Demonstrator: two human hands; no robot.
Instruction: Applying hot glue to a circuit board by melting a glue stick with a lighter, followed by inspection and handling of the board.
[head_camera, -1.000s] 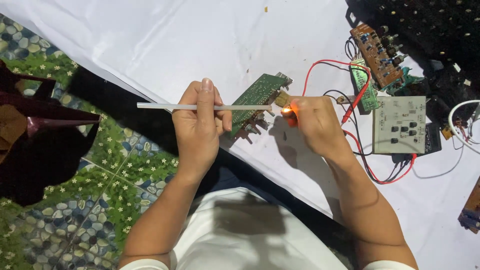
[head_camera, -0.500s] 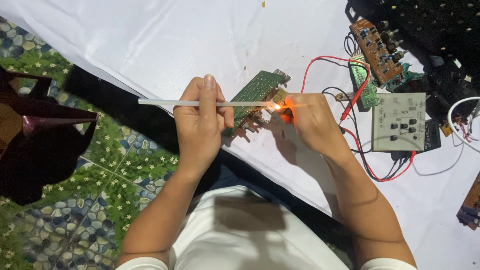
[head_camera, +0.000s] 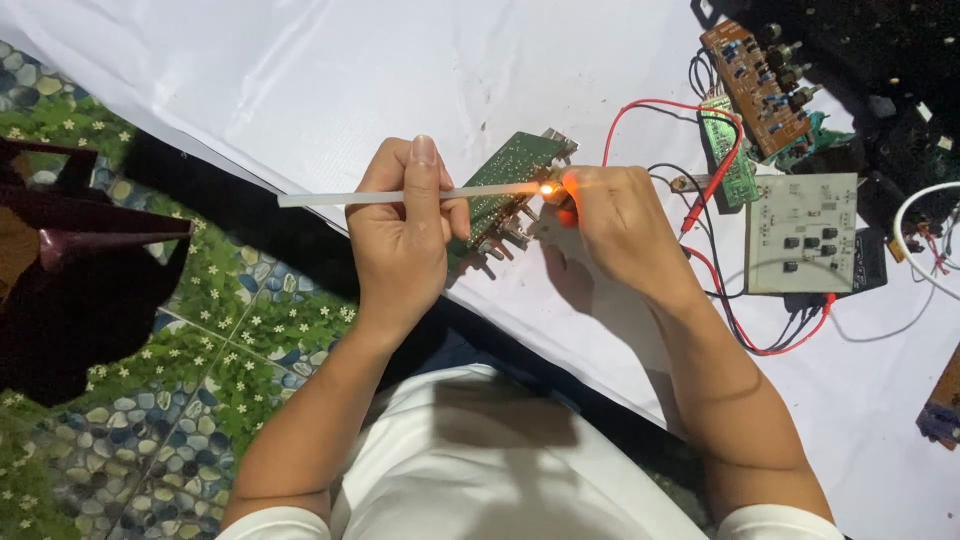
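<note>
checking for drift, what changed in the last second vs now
Very little. The left hand keeps its grip on the white stick and the green circuit board, and the right hand keeps the flame at the stick's tip. Both sit a touch lower in view. Nothing was released, and the boards on the white sheet stayed put.

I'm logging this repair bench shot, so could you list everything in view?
Stick: one, white, thin, held level in the left hand, its tip at the flame.
Flame: one, orange, at the right hand's fingertips.
Green board: one, under both hands.
Pale board: one, on the sheet, right.
Brown board: one, top right.
Red wire: loops between the boards.
White sheet: one, covers the work surface.
Patterned floor: green, left.
Left hand: grips the stick.
Right hand: beside the flame.
</note>
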